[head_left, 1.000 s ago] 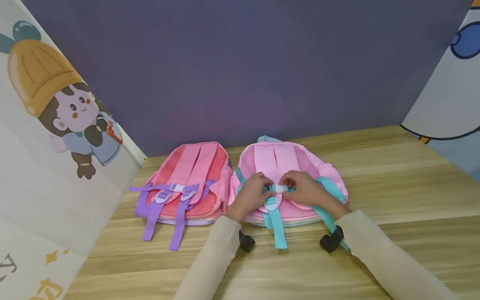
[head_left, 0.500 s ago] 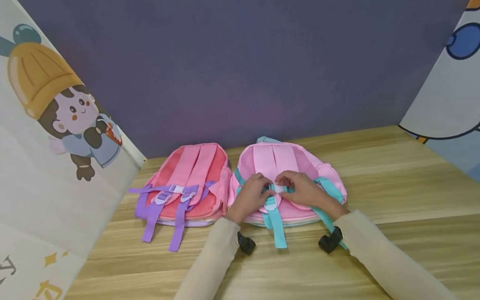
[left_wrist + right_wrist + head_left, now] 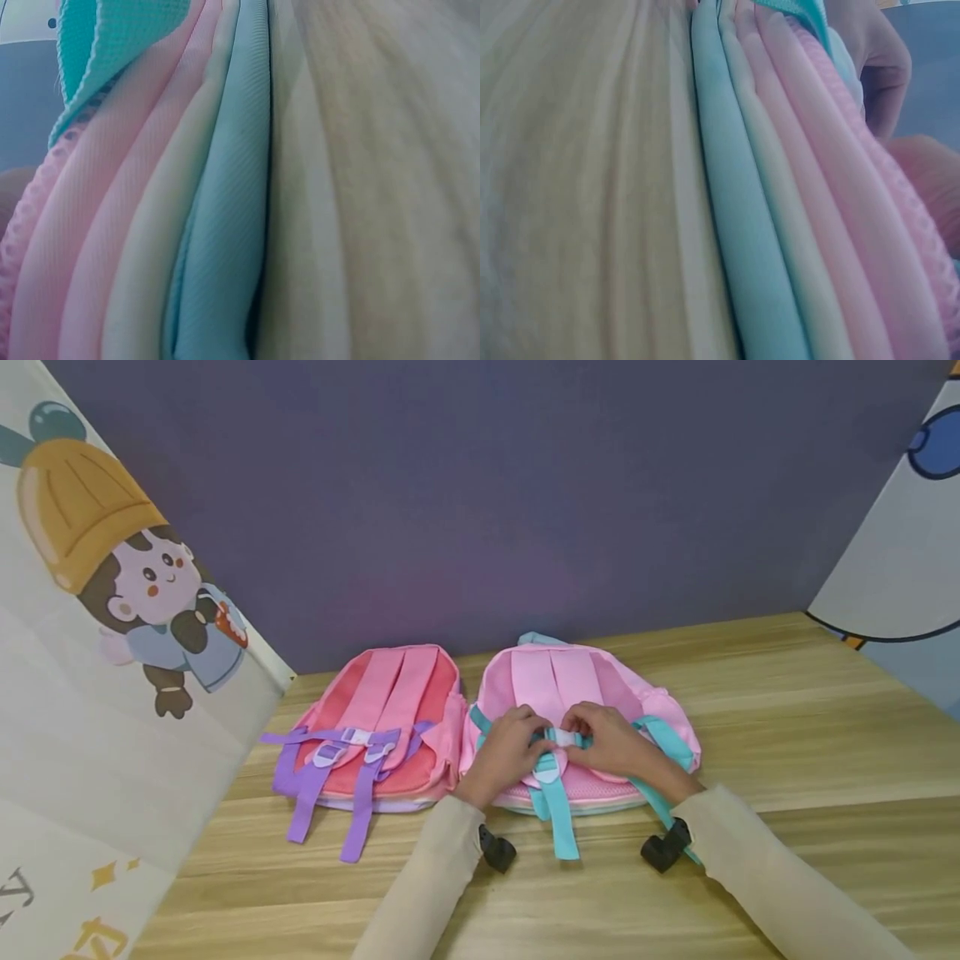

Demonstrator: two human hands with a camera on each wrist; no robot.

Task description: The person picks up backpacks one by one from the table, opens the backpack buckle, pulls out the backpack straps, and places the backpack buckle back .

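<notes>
Position: the pink backpack (image 3: 555, 681) lies on the table (image 3: 787, 735), strap side up, toward 4 o'clock from the centre of the head view. A coral backpack (image 3: 375, 702) adjoins its 9 o'clock side.

Hands: the left hand (image 3: 510, 747) pinches the white buckle (image 3: 564, 738) at its 9 o'clock end; the right hand (image 3: 607, 739) pinches the 3 o'clock end. Whether the fingertips bear on the buckle itself or on the adjoining teal straps (image 3: 561, 814) cannot be told.

Handling: the buckle is probably light, stiff and smooth, so fingertips may slip; hold it by both ends along the 9-to-3 o'clock line and avoid twisting it. The straps are likely limp; grip them close to the buckle rather than by the loose tail at 6 o'clock. The backpack body appears soft and padded, and should yield under pressure without damage
</notes>
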